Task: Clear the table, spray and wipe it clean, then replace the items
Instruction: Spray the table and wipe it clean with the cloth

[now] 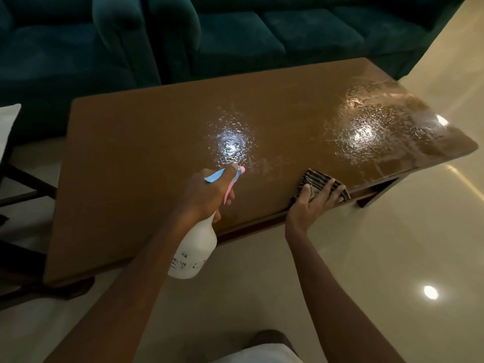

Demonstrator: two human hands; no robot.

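Observation:
A brown wooden table (146, 142) fills the middle of the view, with wet spray droplets shining at its centre and right end. My left hand (207, 195) grips a white spray bottle (195, 250) with a blue and pink trigger head, its nozzle aimed over the table's middle. My right hand (311, 203) holds a dark striped cloth (318, 180) against the table's near edge, fingers spread over it. Nothing else lies on the tabletop.
A dark teal sofa (235, 40) runs behind the table, with an armchair (52, 56) at the left. A dark wooden frame with a white cushion (9, 127) stands at the far left. Glossy cream floor (392, 244) surrounds the table's near and right sides.

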